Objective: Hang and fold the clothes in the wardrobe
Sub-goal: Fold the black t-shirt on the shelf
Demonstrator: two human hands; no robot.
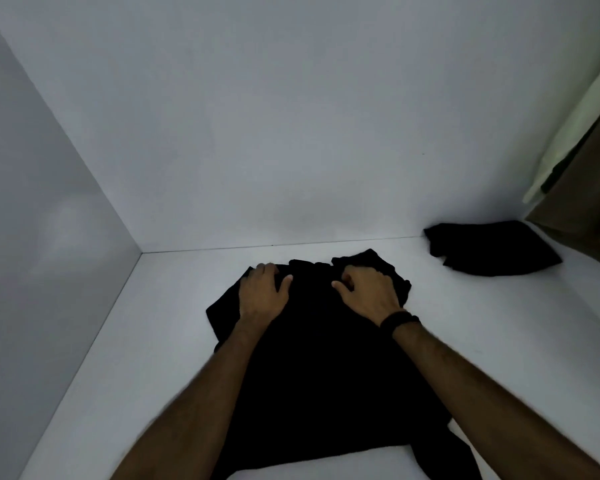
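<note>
So we're looking down into the wardrobe, and the black garment (326, 368) is spread out on the white shelf floor (135, 341), running from the near edge up towards the back wall (291, 133). Both our hands are on its far end. The left hand (262, 292) lies on the fabric with the thumb spread out; its fingertips dip over the far edge, so we can't tell if they're pinching anything. The right hand (367, 292) has its fingers curled into a bunched bit of the cloth, gripping it, and there's a dark band (400, 318) on that wrist. Off to the right, near the back corner and well apart from ours, a second black garment (488, 247) sits folded. Brownish hanging fabric (585, 202) shows at the right edge
</note>
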